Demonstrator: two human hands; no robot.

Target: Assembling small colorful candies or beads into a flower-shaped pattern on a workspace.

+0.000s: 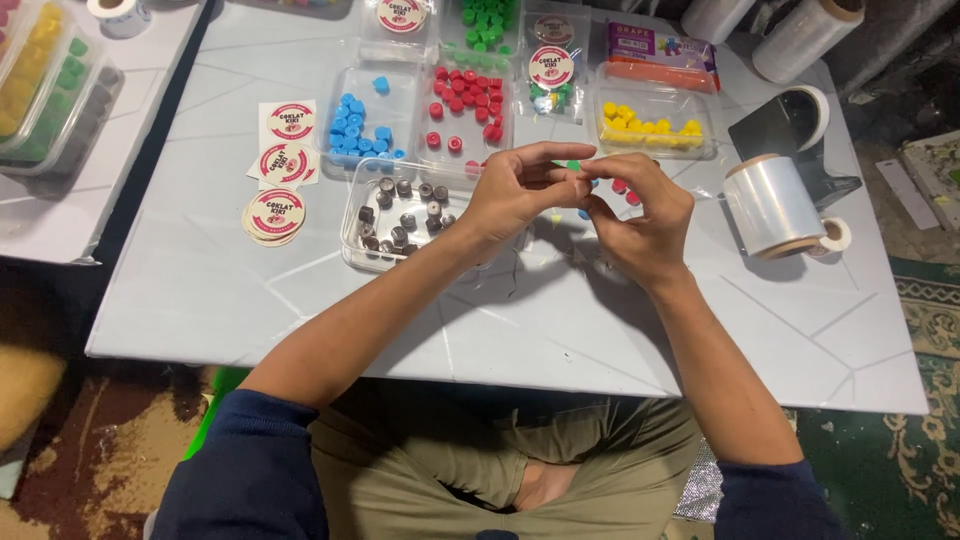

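My left hand [520, 190] and my right hand [640, 215] meet above the white table [200, 290], fingertips pinched together around a small green piece [573, 166]. Which hand carries it I cannot tell for sure; both touch it. Under the hands lie a few loose red and blue pieces [625, 192]. A clear tray of brown pieces [400, 215] sits just left of my left hand.
Clear trays hold blue pieces [355, 128], red pieces [465, 100], green pieces [485, 25] and yellow pieces [650, 125]. Round stickers [275, 215] lie at left. A roll of clear film [775, 205] stands at right, more rolls [805, 35] behind. A second table [60, 200] is far left.
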